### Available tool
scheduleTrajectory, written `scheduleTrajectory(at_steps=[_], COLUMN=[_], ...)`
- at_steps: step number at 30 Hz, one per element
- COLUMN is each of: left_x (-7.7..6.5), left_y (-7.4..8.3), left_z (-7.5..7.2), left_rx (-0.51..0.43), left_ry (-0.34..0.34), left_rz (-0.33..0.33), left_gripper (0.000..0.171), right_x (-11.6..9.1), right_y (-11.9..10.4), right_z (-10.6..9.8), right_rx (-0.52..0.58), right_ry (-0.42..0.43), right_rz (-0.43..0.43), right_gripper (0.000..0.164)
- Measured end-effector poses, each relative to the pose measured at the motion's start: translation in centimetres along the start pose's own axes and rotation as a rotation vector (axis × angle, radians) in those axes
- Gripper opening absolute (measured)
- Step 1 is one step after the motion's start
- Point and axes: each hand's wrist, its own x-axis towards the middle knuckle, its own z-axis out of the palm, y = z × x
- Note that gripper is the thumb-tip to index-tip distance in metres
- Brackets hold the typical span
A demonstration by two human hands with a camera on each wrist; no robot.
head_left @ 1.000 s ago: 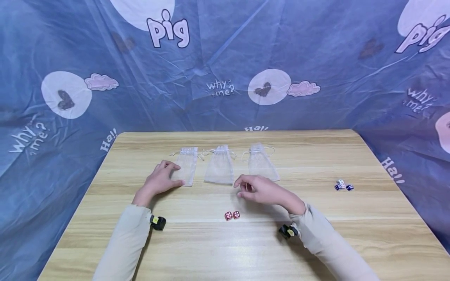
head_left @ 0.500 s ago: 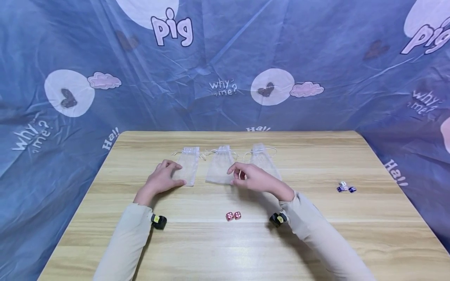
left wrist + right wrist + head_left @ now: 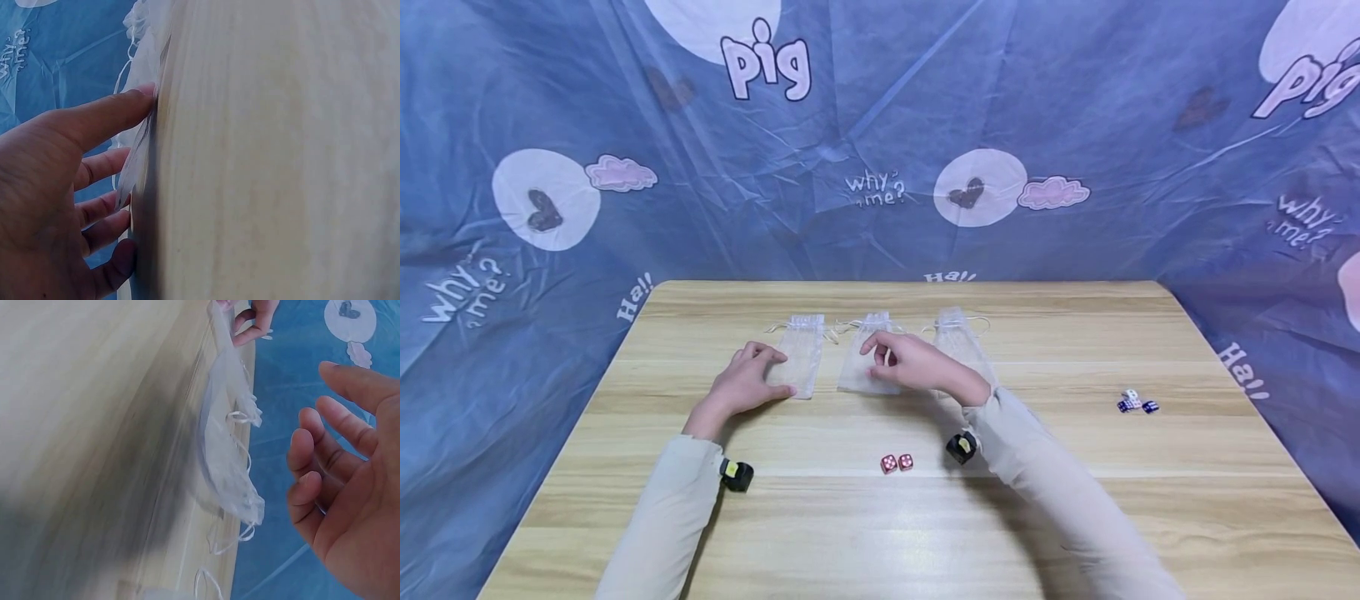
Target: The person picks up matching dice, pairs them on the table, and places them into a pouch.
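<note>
Three white sheer drawstring pouches lie flat in a row near the table's far side. On the left pouch (image 3: 805, 354) rests my left hand (image 3: 747, 383), its thumb and fingertips touching the pouch's near and left edges. The left wrist view shows the thumb (image 3: 119, 115) against the fabric and the fingers spread apart. My right hand (image 3: 910, 362) hovers above the middle pouch (image 3: 853, 371), fingers loosely bent and holding nothing; in the right wrist view a gap separates them from the fabric. Partly behind the right forearm lies the right pouch (image 3: 955, 333).
Two red dice (image 3: 897, 462) sit side by side nearer the front. At the right, blue and white dice (image 3: 1131, 401) form a small cluster. A blue printed cloth (image 3: 820, 225) hangs behind the wooden table (image 3: 820, 525) and along its sides.
My right hand has moved left and farther away, from near the right pouch to above the middle pouch. The left hand has stayed on the left pouch.
</note>
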Motion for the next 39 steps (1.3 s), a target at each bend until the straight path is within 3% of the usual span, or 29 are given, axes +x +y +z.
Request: scheduleTrajectory(at_steps=[12, 19, 39], left_x=[0.0, 0.2, 0.0], left_y=[-0.5, -0.8, -0.7], left_z=[0.1, 0.2, -0.2], left_rx=[-0.003, -0.004, -0.022], left_ry=[0.0, 0.002, 0.003], left_rz=[0.001, -0.009, 0.002], left_gripper=[0.063, 0.063, 0.063], right_x=[3.6, 5.3, 8.3], right_y=[-0.6, -1.1, -0.8], right_z=[1.6, 2.4, 4.3], right_rx=[-0.026, -0.06, -0.141], right_ry=[-0.045, -0.082, -0.126], right_rz=[0.028, 0.105, 0.221], right_gripper=[0.031, 0.032, 0.034])
